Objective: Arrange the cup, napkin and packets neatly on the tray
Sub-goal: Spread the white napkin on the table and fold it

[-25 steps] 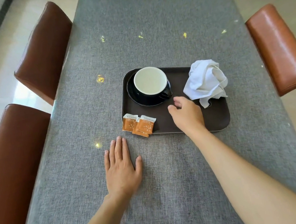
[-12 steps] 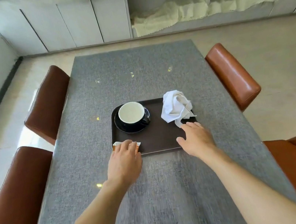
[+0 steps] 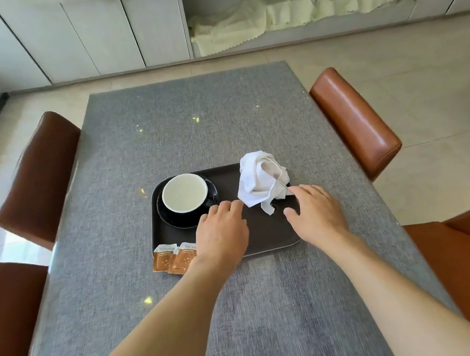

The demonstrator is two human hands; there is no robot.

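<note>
Left hand point(image 3: 221, 234): lay over the tray's middle, fingers loosely extended, tips near the saucer and the napkin's edge; it held nothing.
Right hand point(image 3: 316, 217): spread, fingertips touching the napkin's lower right side.
Table point(image 3: 190, 129): grey cloth cover, brown chairs point(image 3: 353, 120) on both sides.
Room: pale floor, white cabinets point(image 3: 85, 38) at the back.
Tray point(image 3: 267, 237): dark, on the table.
Cup point(image 3: 184, 193): on a black saucer point(image 3: 173, 220), tray's far left.
Napkin point(image 3: 262, 183): crumpled, tray's far right.
Packets point(image 3: 172, 257): two orange ones, overhanging the tray's near left corner.
</note>
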